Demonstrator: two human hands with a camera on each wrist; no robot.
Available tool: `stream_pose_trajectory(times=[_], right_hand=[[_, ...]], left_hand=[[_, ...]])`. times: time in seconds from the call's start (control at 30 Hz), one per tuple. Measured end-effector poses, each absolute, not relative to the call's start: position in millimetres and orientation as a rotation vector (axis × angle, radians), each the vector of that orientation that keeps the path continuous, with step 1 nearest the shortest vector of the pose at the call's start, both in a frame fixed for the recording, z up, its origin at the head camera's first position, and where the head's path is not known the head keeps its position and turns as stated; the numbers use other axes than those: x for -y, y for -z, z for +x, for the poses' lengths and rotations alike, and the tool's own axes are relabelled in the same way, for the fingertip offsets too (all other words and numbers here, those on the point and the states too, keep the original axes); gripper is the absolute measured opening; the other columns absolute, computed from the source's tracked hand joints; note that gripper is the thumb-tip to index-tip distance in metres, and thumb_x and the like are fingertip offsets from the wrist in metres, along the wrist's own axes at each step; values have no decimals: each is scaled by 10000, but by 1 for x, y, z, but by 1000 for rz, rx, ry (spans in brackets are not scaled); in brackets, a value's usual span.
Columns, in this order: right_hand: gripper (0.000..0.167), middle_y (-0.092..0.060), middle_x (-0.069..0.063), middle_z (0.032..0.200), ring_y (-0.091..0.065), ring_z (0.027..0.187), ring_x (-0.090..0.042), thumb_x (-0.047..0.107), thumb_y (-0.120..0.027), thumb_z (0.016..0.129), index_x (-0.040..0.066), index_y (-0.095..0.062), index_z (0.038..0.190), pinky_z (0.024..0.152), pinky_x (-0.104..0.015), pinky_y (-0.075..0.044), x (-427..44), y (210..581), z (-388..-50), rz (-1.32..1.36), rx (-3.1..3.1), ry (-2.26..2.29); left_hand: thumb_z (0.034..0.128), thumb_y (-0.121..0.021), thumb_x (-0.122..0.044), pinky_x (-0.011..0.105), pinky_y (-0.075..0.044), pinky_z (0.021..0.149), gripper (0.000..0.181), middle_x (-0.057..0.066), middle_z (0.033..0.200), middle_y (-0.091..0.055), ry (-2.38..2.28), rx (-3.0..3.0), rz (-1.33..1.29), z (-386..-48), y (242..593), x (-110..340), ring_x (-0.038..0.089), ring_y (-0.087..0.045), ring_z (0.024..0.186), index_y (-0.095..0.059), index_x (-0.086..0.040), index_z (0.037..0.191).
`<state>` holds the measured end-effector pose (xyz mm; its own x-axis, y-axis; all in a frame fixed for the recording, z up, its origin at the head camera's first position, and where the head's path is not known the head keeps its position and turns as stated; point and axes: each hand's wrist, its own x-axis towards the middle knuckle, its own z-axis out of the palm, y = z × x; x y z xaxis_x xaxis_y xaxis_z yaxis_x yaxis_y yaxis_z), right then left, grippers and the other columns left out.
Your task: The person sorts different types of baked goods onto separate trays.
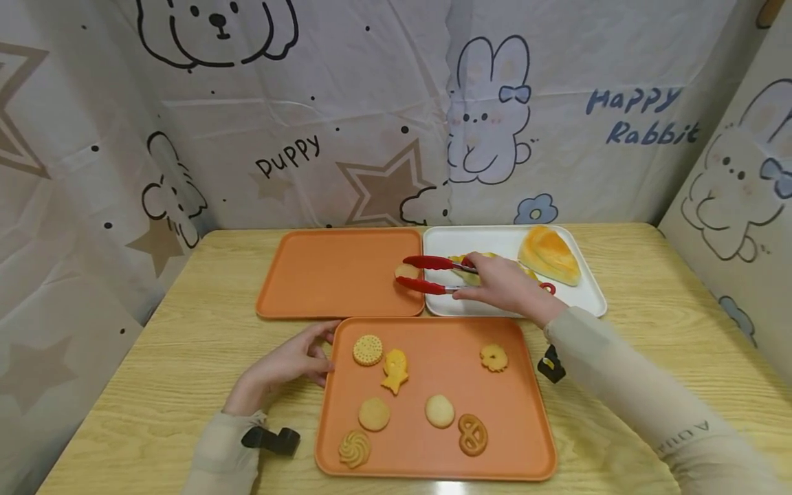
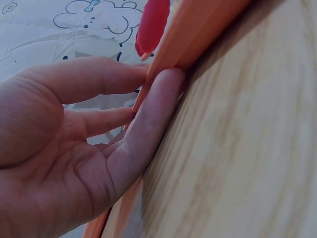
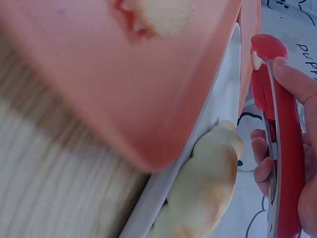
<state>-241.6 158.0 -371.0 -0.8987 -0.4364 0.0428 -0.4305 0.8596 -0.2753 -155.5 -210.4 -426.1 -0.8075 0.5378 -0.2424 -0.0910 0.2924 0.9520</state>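
Note:
My right hand (image 1: 498,280) grips red-tipped metal tongs (image 1: 427,284) over the seam between the back trays. Between the tong tips is a round pale cookie (image 1: 405,273), above the right part of the back orange tray (image 1: 334,275); in the right wrist view only a sliver of the cookie (image 3: 256,60) shows. My left hand (image 1: 286,361) holds the left rim of the front orange tray (image 1: 433,465) near its back corner, fingertips against the rim (image 2: 157,63). On that tray lie a pretzel (image 1: 473,434), a fish-shaped cookie (image 1: 395,371) and several other cookies.
At the back right, a white tray (image 1: 584,302) holds a wedge-shaped bread (image 1: 549,254) and a long bread (image 3: 203,178), partly hidden under my right hand in the head view. All trays stand on a wooden table (image 1: 161,385). A patterned cloth (image 1: 371,103) hangs behind.

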Motion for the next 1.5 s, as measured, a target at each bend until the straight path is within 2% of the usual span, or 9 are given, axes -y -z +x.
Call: stream_pose_trajectory(times=[0.17,0.37,0.6,0.8,1.0,1.5], right_hand=[[575,-581,-43,773,-502,649,-191,510,-690,729,68,-531,1061,568,-286,-423,-146,374,-250,-673,-3005,474],[609,-567,-52,748,-495,634,-203,509,-686,734,47,-517,1092,551,-284,-407,-136,377,-261,-599,-2991,470],[602,-523,-56,704,-485,608,-204,520,-672,741,36,-511,1060,510,-277,-373,-124,379,-273,-533,-2988,453],[593,-531,-68,725,-496,622,-215,505,-675,747,28,-505,1055,507,-275,-380,-115,380,-277,-440,-2978,465],[536,-543,-77,722,-499,598,-222,472,-688,750,33,-494,988,483,-278,-371,-111,381,-278,-429,-3008,485],[600,-534,-76,728,-500,608,-225,486,-708,722,25,-484,1034,497,-276,-386,-109,385,-277,-375,-2997,525]], left_hand=[[830,-559,28,397,-552,628,729,240,1229,-333,-1549,-2039,407,-155,426,210,179,-555,737,-176,-47,1446],[836,-567,22,388,-552,626,737,246,1222,-338,-1547,-2034,401,-155,426,211,173,-557,737,-169,-61,1451],[841,-563,18,383,-551,628,743,244,1206,-331,-1554,-2019,391,-152,424,212,168,-558,737,-150,-59,1454],[847,-565,16,394,-552,633,745,256,1200,-325,-1564,-1998,402,-153,424,212,165,-595,708,-137,-48,1453],[847,-563,15,396,-552,633,737,252,1223,-337,-1550,-2019,414,-155,425,212,182,-581,732,-148,-53,1452],[846,-559,23,382,-554,627,746,283,1232,-322,-1538,-2036,439,-154,423,212,169,-578,731,-118,-1,1447]])
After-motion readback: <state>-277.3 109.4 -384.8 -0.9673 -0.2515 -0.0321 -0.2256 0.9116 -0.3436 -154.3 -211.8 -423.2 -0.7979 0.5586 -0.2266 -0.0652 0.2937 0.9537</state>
